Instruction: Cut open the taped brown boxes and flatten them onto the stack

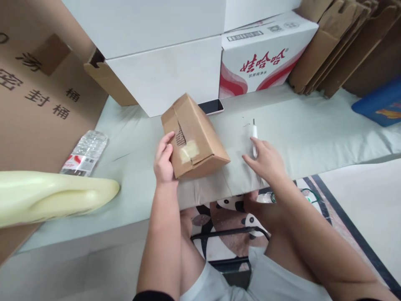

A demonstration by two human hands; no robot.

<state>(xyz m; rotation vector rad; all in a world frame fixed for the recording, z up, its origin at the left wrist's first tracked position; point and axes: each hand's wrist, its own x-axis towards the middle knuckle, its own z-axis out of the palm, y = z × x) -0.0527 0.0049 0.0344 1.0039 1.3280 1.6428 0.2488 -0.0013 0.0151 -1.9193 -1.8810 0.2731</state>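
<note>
A small brown cardboard box (pixel 203 133) is tilted on the cloth-covered bench in front of me, with a patch of pale tape and dark print on its left face. My left hand (pixel 164 161) grips that side, fingers bent against the cardboard and palm out of sight. To the right lies a slim white-handled cutter (pixel 255 138), its narrow tip pointing away from me. My right hand (pixel 266 156) is over its near end, thumb and forefinger apart; the forefinger appears to touch the handle.
A phone (pixel 211 107) lies behind the box. White cartons (pixel 169 75), a red-and-white carton (pixel 263 62) and folded cardboard (pixel 332 46) line the back. At left are a flattened clear bottle (pixel 89 148), a pale yellow smooth object (pixel 59 196) and a large printed carton (pixel 19 125).
</note>
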